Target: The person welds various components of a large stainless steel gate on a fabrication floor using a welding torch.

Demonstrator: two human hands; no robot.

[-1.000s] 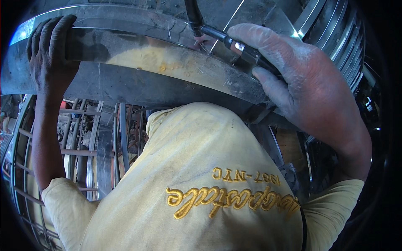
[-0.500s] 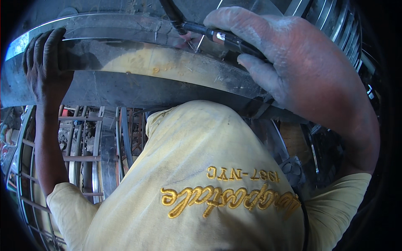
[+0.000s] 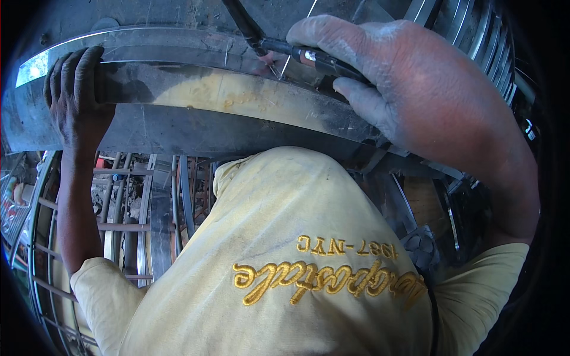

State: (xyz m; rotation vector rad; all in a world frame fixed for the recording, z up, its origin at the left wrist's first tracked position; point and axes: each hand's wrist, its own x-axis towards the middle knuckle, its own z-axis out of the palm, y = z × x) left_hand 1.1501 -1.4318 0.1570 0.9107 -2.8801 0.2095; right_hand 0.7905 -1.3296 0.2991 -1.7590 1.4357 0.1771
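Note:
My left hand [image 3: 80,101] is closed over a long metal strip [image 3: 237,95] at the far left, its fingers hooked over the top edge. The strip is dark grey with a yellowish stained patch along its middle. In my right hand [image 3: 409,83] is a black TIG welding torch [image 3: 282,46], gripped between the outstretched fingers and the thumb. The torch head is angled, with a long black cap pointing up and away. Its pinkish nozzle end hovers close to a shiny clear-edged metal sheet [image 3: 196,40] behind the strip; whether it touches I cannot tell.
A dark flat work surface [image 3: 65,21] lies under the metal pieces. Several shiny metal strips [image 3: 475,35] are stacked at the far right. Below left is a frame of metal bars [image 3: 124,225] with rubble and clutter behind it. My yellow shirt [image 3: 285,207] is close to the surface's near edge.
The view has shifted slightly, so the surface, strip and left hand appear a little lower and further right. Both hands keep their grips, and the torch stays near the same spot.

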